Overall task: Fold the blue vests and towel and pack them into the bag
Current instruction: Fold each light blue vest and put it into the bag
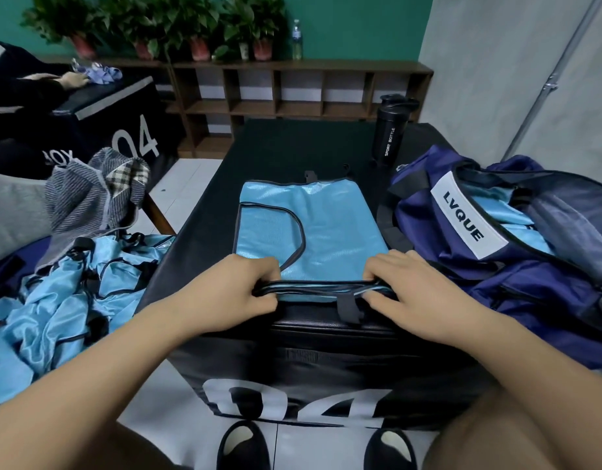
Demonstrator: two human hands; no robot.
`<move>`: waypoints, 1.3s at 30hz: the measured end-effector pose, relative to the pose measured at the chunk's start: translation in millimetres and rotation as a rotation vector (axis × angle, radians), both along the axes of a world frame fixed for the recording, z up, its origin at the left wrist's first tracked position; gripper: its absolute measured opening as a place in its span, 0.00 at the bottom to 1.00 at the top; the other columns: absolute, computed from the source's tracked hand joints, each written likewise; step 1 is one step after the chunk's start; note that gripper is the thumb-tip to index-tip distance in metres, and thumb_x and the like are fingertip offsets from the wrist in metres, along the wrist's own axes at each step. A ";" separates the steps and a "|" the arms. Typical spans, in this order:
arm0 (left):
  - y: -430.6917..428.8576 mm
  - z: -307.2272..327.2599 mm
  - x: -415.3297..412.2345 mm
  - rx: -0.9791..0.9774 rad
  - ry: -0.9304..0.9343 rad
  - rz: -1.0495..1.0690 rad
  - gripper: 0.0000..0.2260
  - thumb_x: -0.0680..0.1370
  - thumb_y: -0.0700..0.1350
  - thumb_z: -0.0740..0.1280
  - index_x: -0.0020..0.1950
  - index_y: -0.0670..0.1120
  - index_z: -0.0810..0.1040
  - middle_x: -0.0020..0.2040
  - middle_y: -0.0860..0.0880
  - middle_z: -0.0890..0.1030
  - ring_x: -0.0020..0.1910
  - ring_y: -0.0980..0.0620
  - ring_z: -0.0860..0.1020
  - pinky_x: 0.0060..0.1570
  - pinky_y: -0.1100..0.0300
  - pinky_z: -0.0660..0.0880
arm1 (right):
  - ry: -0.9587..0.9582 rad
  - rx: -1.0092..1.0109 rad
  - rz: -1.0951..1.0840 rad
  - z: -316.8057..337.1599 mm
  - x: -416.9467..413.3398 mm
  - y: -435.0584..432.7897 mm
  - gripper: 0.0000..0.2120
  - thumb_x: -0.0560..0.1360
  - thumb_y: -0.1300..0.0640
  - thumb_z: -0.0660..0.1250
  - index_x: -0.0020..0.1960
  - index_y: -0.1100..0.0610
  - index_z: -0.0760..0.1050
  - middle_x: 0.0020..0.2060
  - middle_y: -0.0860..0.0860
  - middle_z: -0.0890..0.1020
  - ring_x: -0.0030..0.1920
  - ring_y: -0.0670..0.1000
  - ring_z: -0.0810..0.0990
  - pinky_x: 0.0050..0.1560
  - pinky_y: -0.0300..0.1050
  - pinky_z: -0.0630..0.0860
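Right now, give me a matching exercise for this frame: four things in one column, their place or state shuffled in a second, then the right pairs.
Things:
1. flat vest
2. heap of vests
3. bag
4. bottle

States:
A. upright at the far end of the box
B. crumpled, left of the box
C. near edge gripped by the left hand and right hand
D. open, blue cloth inside

Pairs: 1-C, 2-B, 3-D, 4-A
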State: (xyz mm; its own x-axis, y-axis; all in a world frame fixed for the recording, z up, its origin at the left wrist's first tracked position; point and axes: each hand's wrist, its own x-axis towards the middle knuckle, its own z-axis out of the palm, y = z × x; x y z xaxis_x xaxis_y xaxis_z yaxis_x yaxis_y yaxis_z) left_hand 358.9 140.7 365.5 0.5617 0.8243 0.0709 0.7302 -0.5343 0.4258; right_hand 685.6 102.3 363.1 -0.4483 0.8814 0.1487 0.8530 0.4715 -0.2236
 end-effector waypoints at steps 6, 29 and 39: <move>14.7 12.3 -10.2 -0.197 -0.173 0.080 0.04 0.79 0.45 0.71 0.46 0.49 0.78 0.35 0.43 0.79 0.33 0.53 0.69 0.38 0.55 0.68 | 0.267 -0.078 -0.058 6.2 -6.7 -4.8 0.08 0.78 0.47 0.71 0.43 0.46 0.74 0.31 0.48 0.77 0.37 0.51 0.72 0.44 0.45 0.70; 151.3 -16.1 9.3 0.192 -0.311 0.433 0.05 0.78 0.50 0.75 0.46 0.55 0.79 0.43 0.58 0.84 0.45 0.58 0.81 0.49 0.53 0.80 | 0.563 0.081 -0.581 -14.5 -19.8 134.8 0.16 0.76 0.50 0.74 0.62 0.47 0.76 0.46 0.48 0.82 0.45 0.53 0.78 0.46 0.51 0.78; 179.9 -45.9 12.1 0.164 -0.237 0.601 0.15 0.76 0.56 0.77 0.57 0.54 0.76 0.52 0.54 0.81 0.52 0.50 0.80 0.50 0.51 0.78 | 0.328 0.163 -0.683 -35.5 -12.3 161.0 0.26 0.81 0.54 0.70 0.76 0.53 0.65 0.58 0.55 0.79 0.55 0.63 0.81 0.48 0.56 0.79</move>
State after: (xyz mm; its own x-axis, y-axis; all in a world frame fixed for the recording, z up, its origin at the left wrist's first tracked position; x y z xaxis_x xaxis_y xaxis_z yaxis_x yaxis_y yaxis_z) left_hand 371.0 320.6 319.7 -0.0387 0.9572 0.2870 0.8176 -0.1348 0.5598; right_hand 673.3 263.3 327.6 0.2763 0.9022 0.3312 0.8684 -0.0867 -0.4882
